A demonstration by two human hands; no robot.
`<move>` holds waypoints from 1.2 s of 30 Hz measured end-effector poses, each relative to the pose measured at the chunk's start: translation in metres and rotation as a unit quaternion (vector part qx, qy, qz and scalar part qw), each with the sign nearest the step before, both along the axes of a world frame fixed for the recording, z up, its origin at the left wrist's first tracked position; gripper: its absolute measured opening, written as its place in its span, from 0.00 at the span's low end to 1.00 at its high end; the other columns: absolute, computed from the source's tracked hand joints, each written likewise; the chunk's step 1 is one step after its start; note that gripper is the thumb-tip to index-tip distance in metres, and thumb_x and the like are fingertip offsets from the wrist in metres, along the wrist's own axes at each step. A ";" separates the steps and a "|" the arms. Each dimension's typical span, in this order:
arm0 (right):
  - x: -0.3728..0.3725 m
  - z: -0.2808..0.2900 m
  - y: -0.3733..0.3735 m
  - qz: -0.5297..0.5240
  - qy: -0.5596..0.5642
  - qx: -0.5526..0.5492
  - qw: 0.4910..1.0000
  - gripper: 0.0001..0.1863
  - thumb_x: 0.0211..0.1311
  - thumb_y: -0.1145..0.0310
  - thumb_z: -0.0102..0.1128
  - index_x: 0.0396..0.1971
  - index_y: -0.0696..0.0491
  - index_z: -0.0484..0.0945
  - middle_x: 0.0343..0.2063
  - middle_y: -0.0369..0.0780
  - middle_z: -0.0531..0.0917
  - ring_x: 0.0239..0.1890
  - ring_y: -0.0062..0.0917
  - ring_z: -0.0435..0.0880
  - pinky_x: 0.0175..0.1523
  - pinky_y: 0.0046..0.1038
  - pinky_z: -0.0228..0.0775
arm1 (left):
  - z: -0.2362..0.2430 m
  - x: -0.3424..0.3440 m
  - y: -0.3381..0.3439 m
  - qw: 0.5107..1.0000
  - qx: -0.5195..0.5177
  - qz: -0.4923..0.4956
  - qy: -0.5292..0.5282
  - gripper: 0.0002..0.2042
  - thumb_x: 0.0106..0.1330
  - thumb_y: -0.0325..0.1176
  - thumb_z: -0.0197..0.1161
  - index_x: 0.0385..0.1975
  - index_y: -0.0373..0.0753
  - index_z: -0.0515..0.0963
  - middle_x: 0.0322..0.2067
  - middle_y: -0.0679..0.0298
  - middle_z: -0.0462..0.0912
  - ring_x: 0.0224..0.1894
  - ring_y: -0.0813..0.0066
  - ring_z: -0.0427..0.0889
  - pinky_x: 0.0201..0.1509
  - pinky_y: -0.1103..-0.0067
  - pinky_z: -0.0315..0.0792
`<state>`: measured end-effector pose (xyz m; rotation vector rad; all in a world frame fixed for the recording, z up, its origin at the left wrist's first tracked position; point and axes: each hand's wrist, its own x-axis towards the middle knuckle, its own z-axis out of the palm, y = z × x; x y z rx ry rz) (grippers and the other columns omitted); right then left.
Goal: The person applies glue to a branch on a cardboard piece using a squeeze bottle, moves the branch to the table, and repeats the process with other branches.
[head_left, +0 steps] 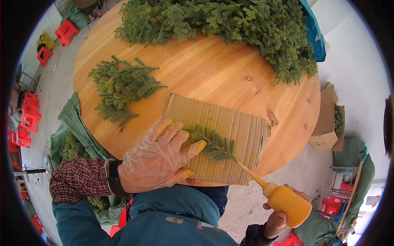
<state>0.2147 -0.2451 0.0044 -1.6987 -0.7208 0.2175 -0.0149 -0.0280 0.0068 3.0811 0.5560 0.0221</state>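
Observation:
A small green fir sprig [213,143] lies on a piece of corrugated cardboard [242,127]. My left hand [156,158], in a clear plastic glove with yellow-stained fingertips, rests on the cardboard's left part. Its fingers are spread, with one fingertip against the sprig's leafy end. Tilted beyond the near right edge of the cardboard is a yellow-orange squeeze bottle [289,207] with a long tapered nozzle. My right hand [277,223] is wrapped round this bottle, fingers partly hidden behind it. The nozzle tip meets the sprig's stem end, or comes very close to it.
On the round wooden table [205,74] lie a small pile of fir sprigs [123,86] and a large heap of them [230,20] along the far side. A green sack [74,123] hangs by the left edge. An open carton [326,123] stands at the right.

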 end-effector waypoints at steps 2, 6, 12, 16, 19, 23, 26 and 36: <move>0.003 0.000 -0.003 -0.001 -0.001 -0.002 1.000 0.51 0.42 0.31 0.67 0.52 0.60 0.60 0.44 0.47 0.74 0.29 0.33 0.84 0.19 0.21 0.77 | 0.000 0.000 0.000 1.000 0.001 0.000 -0.003 0.34 0.55 0.55 0.61 0.60 0.43 0.69 0.47 0.55 0.72 0.55 0.56 0.70 0.65 0.60 0.57; 0.007 -0.006 -0.007 -0.008 -0.004 0.029 1.000 0.52 0.42 0.30 0.66 0.52 0.60 0.60 0.44 0.47 0.74 0.28 0.32 0.84 0.19 0.21 0.77 | 0.000 0.001 -0.001 1.000 0.004 0.002 -0.001 0.34 0.56 0.56 0.61 0.60 0.43 0.69 0.47 0.56 0.72 0.55 0.56 0.70 0.65 0.60 0.57; -0.003 0.003 0.010 0.027 0.031 0.045 0.998 0.51 0.43 0.34 0.68 0.50 0.62 0.58 0.42 0.49 0.75 0.27 0.35 0.85 0.25 0.27 0.81 | 0.001 0.002 -0.001 1.000 0.010 0.001 0.005 0.34 0.55 0.57 0.61 0.60 0.44 0.69 0.46 0.56 0.72 0.55 0.57 0.70 0.65 0.60 0.56; -0.005 0.003 0.018 0.046 0.041 0.046 0.997 0.49 0.44 0.37 0.70 0.49 0.63 0.58 0.41 0.50 0.76 0.27 0.37 0.85 0.28 0.30 0.82 | 0.001 0.001 -0.001 1.000 0.008 0.000 0.005 0.34 0.55 0.57 0.61 0.60 0.44 0.69 0.46 0.56 0.72 0.55 0.57 0.70 0.65 0.60 0.56; -0.005 0.003 0.018 0.047 0.040 0.044 0.997 0.49 0.44 0.37 0.70 0.49 0.63 0.57 0.41 0.50 0.75 0.27 0.38 0.85 0.28 0.30 0.82 | 0.001 0.001 0.000 1.000 0.007 0.000 0.004 0.34 0.55 0.57 0.61 0.60 0.44 0.69 0.45 0.56 0.72 0.55 0.57 0.70 0.65 0.60 0.56; -0.002 0.007 0.010 0.040 0.036 0.028 0.998 0.49 0.43 0.36 0.70 0.50 0.60 0.57 0.43 0.50 0.75 0.29 0.37 0.85 0.25 0.27 0.81 | 0.002 0.000 -0.001 1.000 0.006 -0.001 0.004 0.34 0.56 0.57 0.61 0.60 0.44 0.70 0.45 0.56 0.72 0.54 0.57 0.70 0.65 0.60 0.57; 0.007 0.007 -0.002 0.034 0.020 0.003 0.999 0.50 0.43 0.33 0.68 0.53 0.57 0.59 0.44 0.48 0.75 0.34 0.33 0.84 0.20 0.21 0.77 | 0.001 0.002 -0.001 1.000 -0.019 0.012 0.006 0.31 0.56 0.54 0.62 0.60 0.48 0.69 0.48 0.54 0.73 0.57 0.54 0.69 0.67 0.58 0.52; 0.022 -0.031 0.014 0.010 0.212 0.303 0.929 0.33 0.62 0.48 0.59 0.55 0.60 0.64 0.47 0.50 0.76 0.24 0.25 0.78 0.44 0.27 0.79 | 0.021 0.013 0.018 0.996 0.021 0.006 -0.081 0.30 0.56 0.45 0.62 0.60 0.43 0.68 0.48 0.56 0.73 0.54 0.60 0.72 0.65 0.59 0.56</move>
